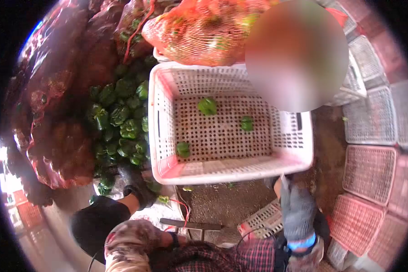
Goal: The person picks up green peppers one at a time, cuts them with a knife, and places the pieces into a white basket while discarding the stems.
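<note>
My right hand [297, 213], in a grey work glove with a blue band at the wrist, is just below the front right corner of a white plastic crate [231, 177]. Its fingers stretch forward, with nothing seen in them. Inside the crate lie a large green bell pepper [207, 106], a smaller pepper [246, 123] and another pepper [183, 149] at the front left. My left forearm [136, 238], in a patterned sleeve, is bent across my lap. A dark band circles its wrist, and the left hand blends into the dark clothing, its fingers hidden.
Left of the crate is a heap of green peppers [122, 122], beside large red mesh sacks [68, 99]. An orange mesh sack [199, 36] rests behind the crate. Stacked crates [371, 172] line the right side. A dark bar [190, 224] on a metal post stands in front of me.
</note>
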A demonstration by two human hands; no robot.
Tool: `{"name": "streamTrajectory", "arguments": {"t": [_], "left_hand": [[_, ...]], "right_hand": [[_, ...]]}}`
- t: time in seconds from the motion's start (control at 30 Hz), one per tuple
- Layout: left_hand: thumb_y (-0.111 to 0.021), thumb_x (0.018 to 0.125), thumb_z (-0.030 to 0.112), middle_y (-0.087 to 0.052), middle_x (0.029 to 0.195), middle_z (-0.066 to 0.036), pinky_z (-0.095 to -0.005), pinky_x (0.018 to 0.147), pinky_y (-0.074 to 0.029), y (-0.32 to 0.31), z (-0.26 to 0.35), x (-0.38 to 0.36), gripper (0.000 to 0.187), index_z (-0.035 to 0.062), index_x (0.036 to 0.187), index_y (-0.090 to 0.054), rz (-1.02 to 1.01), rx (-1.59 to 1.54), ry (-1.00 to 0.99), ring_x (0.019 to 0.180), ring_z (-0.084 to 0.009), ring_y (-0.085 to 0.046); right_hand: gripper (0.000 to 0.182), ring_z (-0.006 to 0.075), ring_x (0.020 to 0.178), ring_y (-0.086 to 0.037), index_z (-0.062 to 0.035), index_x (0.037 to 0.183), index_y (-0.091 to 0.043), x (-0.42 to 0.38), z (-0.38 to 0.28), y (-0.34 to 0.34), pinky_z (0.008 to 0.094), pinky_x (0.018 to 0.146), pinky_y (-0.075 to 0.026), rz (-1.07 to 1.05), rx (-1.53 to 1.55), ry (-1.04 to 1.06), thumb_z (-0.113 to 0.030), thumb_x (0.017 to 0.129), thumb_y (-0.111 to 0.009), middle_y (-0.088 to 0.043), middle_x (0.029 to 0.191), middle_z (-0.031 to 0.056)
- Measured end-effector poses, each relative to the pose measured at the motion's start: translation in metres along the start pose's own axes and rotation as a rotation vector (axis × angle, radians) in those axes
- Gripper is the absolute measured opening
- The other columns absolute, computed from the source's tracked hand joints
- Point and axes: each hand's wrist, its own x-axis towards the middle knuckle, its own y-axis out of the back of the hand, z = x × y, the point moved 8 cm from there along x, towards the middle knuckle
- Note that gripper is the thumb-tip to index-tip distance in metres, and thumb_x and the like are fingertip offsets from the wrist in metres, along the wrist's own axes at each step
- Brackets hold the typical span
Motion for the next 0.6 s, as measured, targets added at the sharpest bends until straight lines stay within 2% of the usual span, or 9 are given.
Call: {"name": "streamTrajectory", "arguments": {"t": [0.07,0.1,0.13,0.23,0.27,0.37,0.43,0.5,0.6], "left_hand": [[-0.045,0.090,0.021,-0.056,0.120,-0.010,-0.0368,0.081,-0.050,0.017,0.000,0.003,0.043,0.0092,0.131,-0.045,0.056,-0.034,-0.008,0.103,-0.0221,-0.058],[-0.045,0.090,0.021,-0.056,0.121,-0.010,-0.0366,0.081,-0.050,0.026,-0.002,0.006,0.042,0.0090,0.131,-0.045,0.063,-0.060,0.002,0.104,-0.0219,-0.058],[-0.046,0.090,0.022,-0.056,0.121,-0.010,-0.0363,0.081,-0.050,0.032,-0.002,0.010,0.042,0.0087,0.131,-0.045,0.065,-0.080,0.005,0.104,-0.0218,-0.058],[-0.046,0.091,0.022,-0.057,0.121,-0.010,-0.0356,0.082,-0.050,0.052,-0.006,0.027,0.042,0.0079,0.130,-0.046,0.048,-0.107,0.015,0.104,-0.0213,-0.058],[-0.046,0.091,0.022,-0.057,0.121,-0.010,-0.0353,0.082,-0.049,0.058,-0.005,0.032,0.041,0.0076,0.130,-0.046,0.044,-0.103,0.016,0.104,-0.0211,-0.057],[-0.046,0.092,0.023,-0.057,0.121,-0.010,-0.0345,0.083,-0.049,0.075,-0.004,0.040,0.041,0.0068,0.129,-0.047,0.052,-0.088,0.039,0.105,-0.0207,-0.057],[-0.047,0.092,0.023,-0.057,0.121,-0.010,-0.0340,0.084,-0.049,0.087,-0.003,0.037,0.041,0.0062,0.129,-0.047,0.074,-0.073,0.049,0.105,-0.0204,-0.057],[-0.047,0.092,0.023,-0.057,0.121,-0.011,-0.0335,0.084,-0.049,0.095,-0.007,0.041,0.040,0.0057,0.128,-0.048,0.095,-0.072,0.058,0.105,-0.0201,-0.057],[-0.047,0.093,0.024,-0.057,0.122,-0.011,-0.0328,0.085,-0.048,0.109,-0.013,0.054,0.040,0.0049,0.128,-0.048,0.165,-0.059,0.075,0.106,-0.0196,-0.057]], "right_hand": [[0.022,0.0366,0.073,-0.058,-0.0026,0.102,-0.060,0.012,-0.001,-0.017,0.0435,0.066,-0.046,-0.105,0.178,-0.058,-0.008,0.081,-0.058,-0.058,0.077,0.0190],[0.013,0.0384,0.070,-0.057,-0.0025,0.093,-0.062,0.029,0.004,-0.022,0.0439,0.064,-0.045,-0.153,0.185,-0.006,-0.010,0.083,-0.058,-0.057,0.071,0.0204],[0.014,0.0378,0.072,-0.058,-0.0024,0.094,-0.062,0.056,-0.007,0.006,0.0438,0.064,-0.046,-0.057,0.446,-0.091,-0.014,0.087,-0.058,-0.059,0.076,0.0211],[0.018,0.0368,0.074,-0.060,-0.0023,0.100,-0.063,0.066,0.039,-0.007,0.0419,0.065,-0.048,-0.139,0.413,-0.237,-0.016,0.090,-0.056,-0.061,0.082,0.0211],[0.022,0.0367,0.076,-0.061,-0.0017,0.104,-0.062,0.073,0.054,-0.010,0.0406,0.066,-0.048,-0.057,0.420,-0.201,-0.017,0.092,-0.054,-0.062,0.086,0.0218],[0.024,0.0367,0.079,-0.062,-0.0020,0.106,-0.062,0.110,0.080,-0.010,0.0387,0.067,-0.049,-0.114,0.408,-0.248,-0.019,0.092,-0.054,-0.063,0.088,0.0224],[0.024,0.0358,0.078,-0.062,-0.0034,0.108,-0.062,0.138,0.096,0.001,0.0378,0.066,-0.050,-0.065,0.631,-0.374,-0.020,0.092,-0.054,-0.063,0.088,0.0220],[0.027,0.0308,0.068,-0.061,-0.0048,0.112,-0.061,0.161,0.118,-0.022,0.0367,0.064,-0.049,0.019,0.539,-0.201,-0.021,0.092,-0.054,-0.063,0.087,0.0210],[0.030,0.0204,0.065,-0.061,-0.0055,0.118,-0.059,0.188,0.113,-0.018,0.0325,0.061,-0.049,0.029,0.563,-0.105,-0.022,0.093,-0.053,-0.066,0.085,0.0161]]}}
